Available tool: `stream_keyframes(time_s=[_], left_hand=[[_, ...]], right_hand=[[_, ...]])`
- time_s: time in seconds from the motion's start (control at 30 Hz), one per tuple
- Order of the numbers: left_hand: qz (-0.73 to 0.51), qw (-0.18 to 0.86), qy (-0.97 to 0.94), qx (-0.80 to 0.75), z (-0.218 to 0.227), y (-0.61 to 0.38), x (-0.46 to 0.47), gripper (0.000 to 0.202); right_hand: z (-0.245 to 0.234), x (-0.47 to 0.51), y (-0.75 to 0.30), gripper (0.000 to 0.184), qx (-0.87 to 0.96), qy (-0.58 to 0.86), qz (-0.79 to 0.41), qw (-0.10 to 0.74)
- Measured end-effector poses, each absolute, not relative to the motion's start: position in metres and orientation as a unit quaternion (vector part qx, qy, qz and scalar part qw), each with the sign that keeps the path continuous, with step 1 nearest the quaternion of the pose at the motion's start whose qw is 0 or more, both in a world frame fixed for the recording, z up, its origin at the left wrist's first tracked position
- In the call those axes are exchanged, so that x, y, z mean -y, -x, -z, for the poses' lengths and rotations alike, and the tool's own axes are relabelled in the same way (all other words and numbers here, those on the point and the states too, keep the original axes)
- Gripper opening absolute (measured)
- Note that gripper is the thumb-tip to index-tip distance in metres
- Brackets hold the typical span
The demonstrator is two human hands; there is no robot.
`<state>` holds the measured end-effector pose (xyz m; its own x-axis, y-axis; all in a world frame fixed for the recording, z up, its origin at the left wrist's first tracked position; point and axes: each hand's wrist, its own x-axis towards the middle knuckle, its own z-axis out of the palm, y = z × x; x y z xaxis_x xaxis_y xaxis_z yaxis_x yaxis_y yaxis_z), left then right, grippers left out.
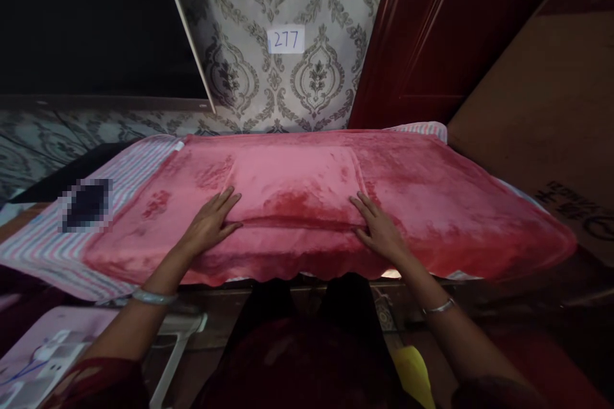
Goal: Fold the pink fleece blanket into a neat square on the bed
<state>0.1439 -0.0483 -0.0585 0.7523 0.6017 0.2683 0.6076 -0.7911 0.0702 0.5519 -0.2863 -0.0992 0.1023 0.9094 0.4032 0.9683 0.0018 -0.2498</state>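
Note:
A pink plush blanket (432, 198) covers a raised surface in front of me. A folded pink cloth (292, 182) of the same material lies on its middle, its near fold facing me. My left hand (211, 220) rests flat on the left near corner of the folded cloth, fingers stretched out. At the right near corner my right hand (381, 227) lies flat too, fingers apart. Both wrists wear a silver bangle.
A striped sheet (62, 230) shows under the blanket at the left, with a blurred dark patch on it. Patterned wallpaper carries a paper label "277" (286, 39). A dark red door (432, 32) and brown cardboard (542, 96) stand at the right. A white power strip (43, 351) lies lower left.

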Motion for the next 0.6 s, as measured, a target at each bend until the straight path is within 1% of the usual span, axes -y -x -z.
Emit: stream_keyframes(time_s=[0.07,0.17,0.37,0.6], left_hand=[[0.140,0.001,0.935,0.326,0.057,-0.145,0.050,0.066],[0.154,0.000,0.929,0.337,0.057,-0.143,0.052,0.066],[0.205,-0.005,0.914,0.349,0.062,-0.141,0.051,0.056],[0.244,-0.008,0.913,0.326,0.068,-0.137,0.039,0.057]], right_hand=[[0.098,0.286,-0.548,0.079,0.657,0.712,0.057,0.243],[0.100,0.287,-0.543,0.082,0.646,0.716,0.063,0.257],[0.107,0.286,-0.542,0.079,0.626,0.710,0.081,0.314],[0.111,0.280,-0.548,0.081,0.639,0.686,0.087,0.337]])
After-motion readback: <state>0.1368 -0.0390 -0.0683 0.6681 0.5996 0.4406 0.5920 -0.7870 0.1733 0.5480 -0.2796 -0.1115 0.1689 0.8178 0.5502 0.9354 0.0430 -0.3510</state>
